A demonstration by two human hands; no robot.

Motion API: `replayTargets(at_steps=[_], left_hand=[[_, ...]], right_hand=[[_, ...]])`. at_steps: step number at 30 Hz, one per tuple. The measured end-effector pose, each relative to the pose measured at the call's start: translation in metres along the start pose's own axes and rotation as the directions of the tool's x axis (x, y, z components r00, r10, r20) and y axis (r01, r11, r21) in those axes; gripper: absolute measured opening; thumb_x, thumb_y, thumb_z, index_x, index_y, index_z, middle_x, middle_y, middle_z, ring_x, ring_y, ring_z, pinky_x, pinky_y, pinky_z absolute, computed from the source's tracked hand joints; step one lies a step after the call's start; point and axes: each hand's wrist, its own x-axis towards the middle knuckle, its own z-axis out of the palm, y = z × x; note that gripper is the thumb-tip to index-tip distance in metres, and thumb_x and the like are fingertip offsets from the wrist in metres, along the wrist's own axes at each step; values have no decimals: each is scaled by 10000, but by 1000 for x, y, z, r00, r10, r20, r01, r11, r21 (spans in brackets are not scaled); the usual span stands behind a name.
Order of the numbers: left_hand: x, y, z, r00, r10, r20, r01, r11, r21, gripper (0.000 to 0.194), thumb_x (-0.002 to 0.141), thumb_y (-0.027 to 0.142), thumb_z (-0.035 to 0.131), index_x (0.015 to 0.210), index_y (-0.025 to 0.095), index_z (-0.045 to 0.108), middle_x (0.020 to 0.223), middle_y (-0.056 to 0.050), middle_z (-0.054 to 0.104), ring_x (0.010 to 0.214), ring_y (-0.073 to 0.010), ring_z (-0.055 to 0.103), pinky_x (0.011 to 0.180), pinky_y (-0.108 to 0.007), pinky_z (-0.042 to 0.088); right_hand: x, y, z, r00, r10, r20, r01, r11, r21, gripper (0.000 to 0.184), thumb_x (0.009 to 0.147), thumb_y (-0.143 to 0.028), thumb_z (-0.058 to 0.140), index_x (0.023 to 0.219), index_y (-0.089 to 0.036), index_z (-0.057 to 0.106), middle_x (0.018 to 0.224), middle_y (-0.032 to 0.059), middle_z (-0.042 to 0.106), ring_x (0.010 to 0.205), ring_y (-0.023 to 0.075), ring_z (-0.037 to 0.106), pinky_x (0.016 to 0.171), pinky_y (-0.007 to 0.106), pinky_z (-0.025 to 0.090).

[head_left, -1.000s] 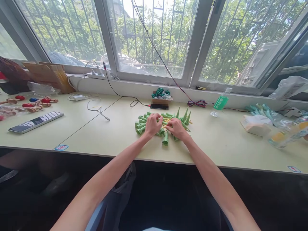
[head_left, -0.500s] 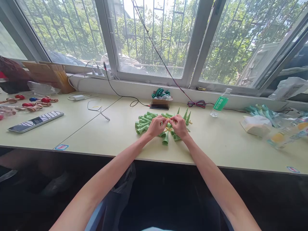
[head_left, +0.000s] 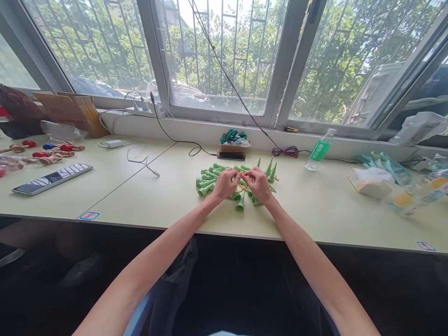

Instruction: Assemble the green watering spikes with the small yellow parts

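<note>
A heap of green cones (head_left: 210, 178) lies on the pale table (head_left: 147, 200), mixed with thin yellow sticks (head_left: 241, 189). A few cones stand upright at the heap's right side (head_left: 270, 167). My left hand (head_left: 226, 185) and my right hand (head_left: 259, 184) meet over the middle of the heap, fingers curled and pinched toward each other. A small piece seems held between the fingertips, too small to name. One cone (head_left: 240, 203) lies just below the hands, its open end facing me.
A green-labelled bottle (head_left: 318, 151) lies at the back right. A tissue pack (head_left: 371, 181) and plastic bags (head_left: 409, 186) sit further right. At the left are a striped flat bar (head_left: 52, 177), red and blue wooden toys (head_left: 45, 151) and cables (head_left: 143, 161). A blurred box (head_left: 233, 150) stands behind the heap.
Both hands rose off the heap and came together, fingertips now pinched toward each other. Between half a second ago and now they hardly moved.
</note>
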Motion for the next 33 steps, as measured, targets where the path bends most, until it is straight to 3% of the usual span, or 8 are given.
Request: replayTargets(at_steps=[12,21,27,33], left_hand=[[1,1,-1,1000,5,-2,-5,1000,-23,172,930,266,576,854,163,691,836,-40,626,674,-137,573,643,-271,468],[1,0,0,999,45,-10,-45,999,-14,105,905,239,626,835,163,644,841,-31,607,648,-123,555,640,-267,462],[-1,0,1,994,89,60,-87,996,-21,55,878,211,648,849,165,653,856,-19,572,602,-99,517,627,-258,454],[-1,1,-1,994,81,68,-78,996,-32,86,894,253,640,910,177,677,885,-30,568,626,-107,523,621,-258,460]], right_hand=[[-3,-1,0,996,-61,71,62,998,-11,185,862,-312,602,903,-193,738,819,54,598,726,181,567,718,334,491],[-2,-11,-3,998,58,-1,-58,998,29,342,946,-450,476,888,-184,683,828,61,699,697,184,595,703,320,487],[-3,-14,-3,997,31,67,-35,998,52,307,920,-461,528,878,-194,672,850,54,716,711,182,618,707,311,494],[-2,-13,-4,998,68,16,-69,995,69,297,914,-456,533,881,-193,667,837,58,715,716,189,618,711,321,499]])
